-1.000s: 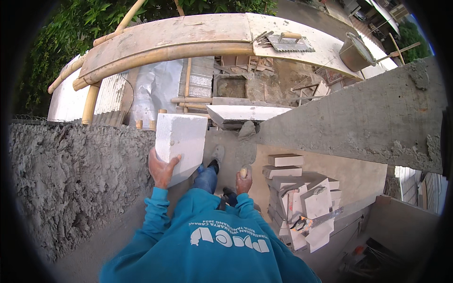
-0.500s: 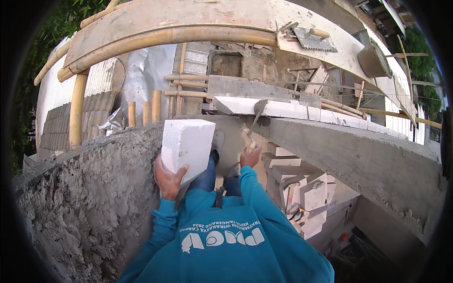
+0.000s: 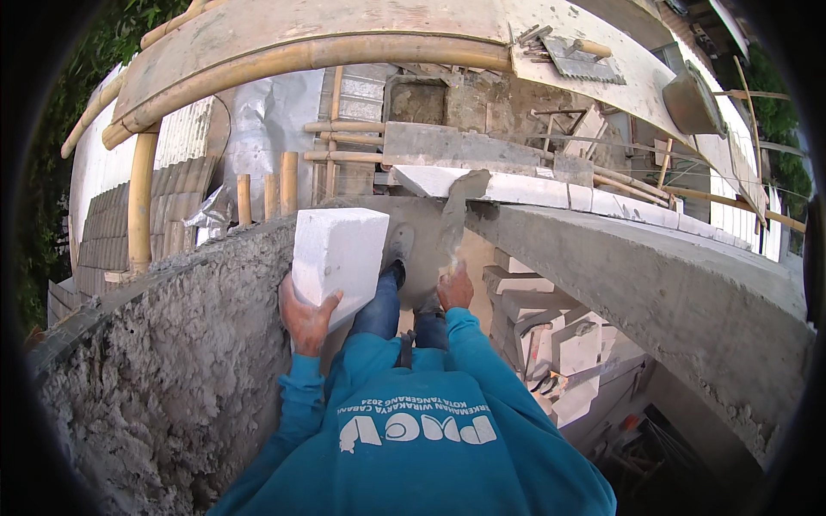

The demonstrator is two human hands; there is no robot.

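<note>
My left hand (image 3: 305, 320) grips a white lightweight concrete block (image 3: 337, 258) from its lower near side, thumb on the near face. The block is tilted and held in front of my legs, beside the rough grey wall. Closed around the handle of a trowel (image 3: 470, 187) is my right hand (image 3: 456, 288). Grey mortar coats the trowel, whose far end overlaps a row of white blocks (image 3: 529, 193) beyond; whether it touches them I cannot tell. The trowel's handle is mostly covered by my fingers.
A rough mortar-covered wall (image 3: 172, 353) rises on my left, a concrete beam (image 3: 637, 275) runs off to the right. Under the beam lie stacked white blocks (image 3: 576, 357) with a saw. Ahead, a bamboo-edged plank (image 3: 301, 30) carries a notched trowel (image 3: 585, 64) and a bucket (image 3: 693, 101).
The trowel has turned in my right hand, showing a broader grey, mortar-covered face. The block in my left hand has shifted only slightly, and the view has moved a little.
</note>
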